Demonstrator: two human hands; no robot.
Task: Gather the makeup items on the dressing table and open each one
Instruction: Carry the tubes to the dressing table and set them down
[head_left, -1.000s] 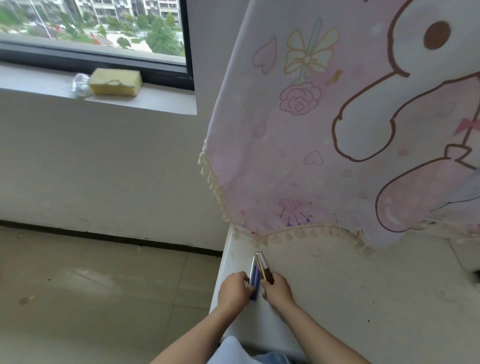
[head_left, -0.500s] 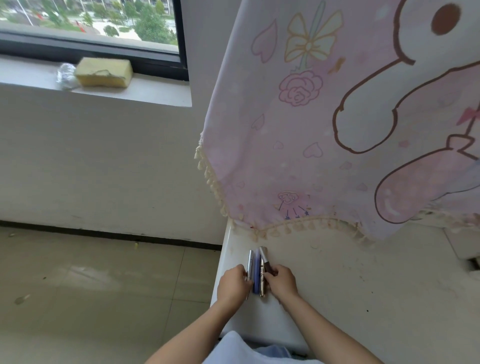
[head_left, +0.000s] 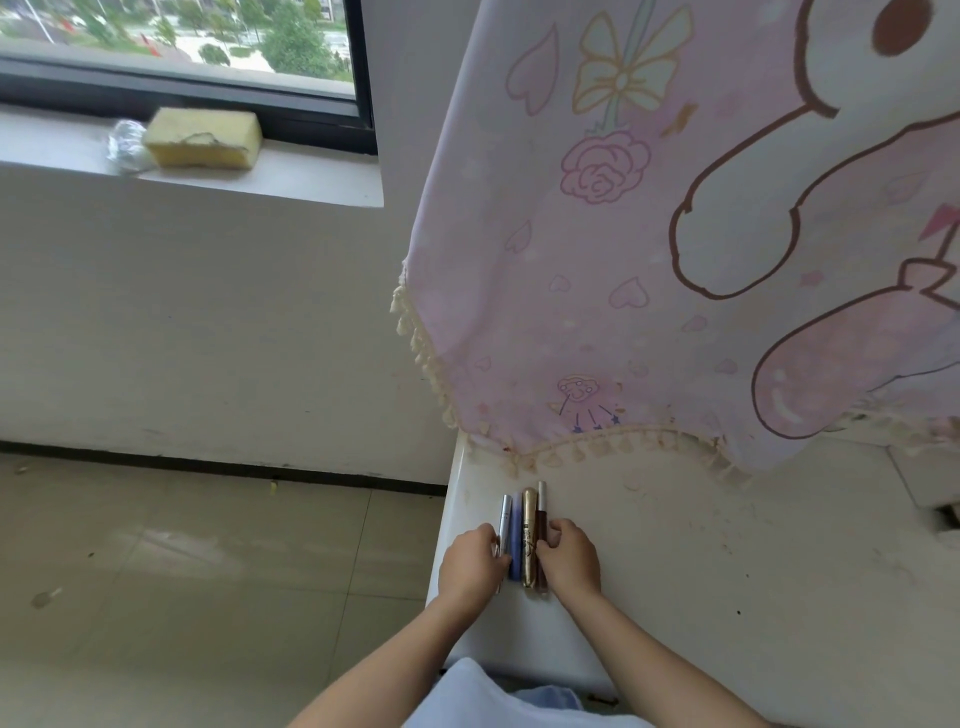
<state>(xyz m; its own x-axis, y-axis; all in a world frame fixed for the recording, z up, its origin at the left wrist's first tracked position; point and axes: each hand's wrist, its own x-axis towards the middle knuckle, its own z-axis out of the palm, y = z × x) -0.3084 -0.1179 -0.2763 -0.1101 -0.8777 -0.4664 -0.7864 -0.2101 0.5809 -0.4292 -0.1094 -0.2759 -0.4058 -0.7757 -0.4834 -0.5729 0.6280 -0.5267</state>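
Four slender makeup items (head_left: 529, 519) lie side by side on the dressing table (head_left: 727, 571), near its left edge and close to the fringed hem of a pink cloth (head_left: 649, 286). Both forearms reach forward and converge. The left hand (head_left: 470, 569) presses its curled, close-set fingers against the outermost silver pen (head_left: 504, 517). The right hand (head_left: 569, 558) curls its fingers likewise against the brown tube (head_left: 542, 522) on the opposite side.

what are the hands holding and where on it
The left hand and right hand press the row of four makeup sticks together from its sides, at their near halves, on the table. A real grip cannot be told.
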